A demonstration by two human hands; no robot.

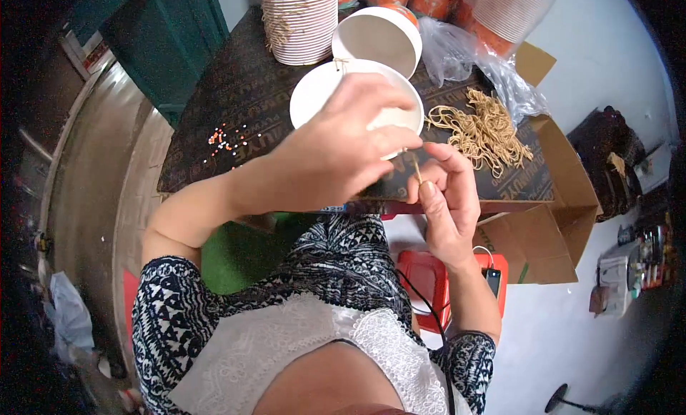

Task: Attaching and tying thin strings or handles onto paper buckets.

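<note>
My right hand [451,200] pinches a short length of tan twine [419,173] between thumb and forefinger, just past the table's front edge. My left hand [343,140] reaches across a white paper bucket [309,93], its fingertips closed at the upper end of the same twine; this hand is slightly blurred. The bucket stands on the dark table, partly hidden behind the left hand, with a small twine knot [341,60] at its far rim. To the right lies a loose heap of cut twine [489,132].
Small orange and white beads [225,140] are scattered at the table's left. Another bucket [379,40] lies tipped behind, near a tall stack of buckets [300,22]. Clear plastic bags [457,54] rest at the back right. A cardboard box [536,243] stands by the right edge.
</note>
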